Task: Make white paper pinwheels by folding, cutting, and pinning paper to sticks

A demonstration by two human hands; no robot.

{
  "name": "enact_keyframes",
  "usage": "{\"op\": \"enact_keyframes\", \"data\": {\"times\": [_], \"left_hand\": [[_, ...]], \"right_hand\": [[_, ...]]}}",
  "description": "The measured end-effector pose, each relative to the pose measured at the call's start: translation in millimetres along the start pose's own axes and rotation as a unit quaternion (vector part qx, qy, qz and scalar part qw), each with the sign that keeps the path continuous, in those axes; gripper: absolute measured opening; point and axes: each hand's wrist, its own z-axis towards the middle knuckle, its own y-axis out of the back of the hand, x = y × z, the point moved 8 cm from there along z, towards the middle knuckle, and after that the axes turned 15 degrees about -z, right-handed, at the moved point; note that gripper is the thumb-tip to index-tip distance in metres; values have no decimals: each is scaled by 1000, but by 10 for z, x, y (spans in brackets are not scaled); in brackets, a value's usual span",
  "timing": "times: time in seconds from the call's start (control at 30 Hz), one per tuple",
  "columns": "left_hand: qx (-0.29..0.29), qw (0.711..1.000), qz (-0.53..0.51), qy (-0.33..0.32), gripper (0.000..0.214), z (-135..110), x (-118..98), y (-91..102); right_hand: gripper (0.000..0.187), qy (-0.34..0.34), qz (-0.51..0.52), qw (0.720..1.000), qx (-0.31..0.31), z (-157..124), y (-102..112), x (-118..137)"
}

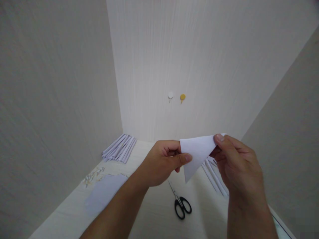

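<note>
A white sheet of paper folded into a triangle (pixel 196 152) hangs in the air above the desk, point down. My left hand (pixel 161 162) pinches its left corner between thumb and fingers. My right hand (pixel 236 162) pinches its upper right corner, thumb on top. Below the paper, black-handled scissors (pixel 181 203) lie on the pale desk (pixel 154 215), blades pointing away from me.
A bundle of rolled white paper strips (pixel 119 148) lies at the desk's back left corner. More rolled strips (pixel 214 176) lie behind my right hand. Flat white sheets (pixel 104 194) and small paper scraps (pixel 93 176) sit at the left. Two round hooks (pixel 176 97) are on the back wall.
</note>
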Motion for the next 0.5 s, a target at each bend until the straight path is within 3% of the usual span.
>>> {"op": "enact_keyframes", "data": {"times": [0.17, 0.4, 0.5], "left_hand": [[-32, 999, -21, -38, 26, 5, -77, 49], [-79, 993, -18, -82, 24, 19, -108, 186], [-70, 994, -15, -78, 25, 25, -115, 172]], "right_hand": [[35, 14, -115, 989, 95, -56, -168, 55], [27, 9, -142, 935, 324, -272, -565, 67], [30, 8, -151, 922, 355, -310, -586, 55]]}}
